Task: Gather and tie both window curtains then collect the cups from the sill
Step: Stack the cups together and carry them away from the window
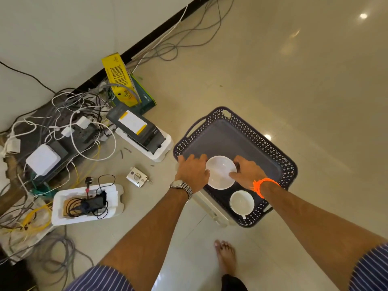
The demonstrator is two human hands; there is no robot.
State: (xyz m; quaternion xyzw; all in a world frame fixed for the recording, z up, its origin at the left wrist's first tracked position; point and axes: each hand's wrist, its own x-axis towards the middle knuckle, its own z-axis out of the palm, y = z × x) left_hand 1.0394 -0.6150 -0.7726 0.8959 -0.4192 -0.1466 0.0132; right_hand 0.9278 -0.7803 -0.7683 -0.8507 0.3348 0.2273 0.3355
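A dark grey plastic basket (262, 133) with perforated walls stands on the floor. Over its near half both my hands hold a white cup (221, 173) by its rim. My left hand (193, 170) grips the cup's left side, its fingers also over the basket's left wall. My right hand (246, 171) grips the cup's right side. A second white cup (241, 202) sits upright in the basket's near corner, its handle pointing toward me. No curtains or window sill are in view.
A tangle of cables and power adapters (63, 131) lies along the wall at left. A yellow box (119, 80), a dark device on white foam (144, 137), a foam tray with a charger (86, 203) and a small lock (137, 177) lie nearby. My bare foot (225, 255) stands on the tiled floor.
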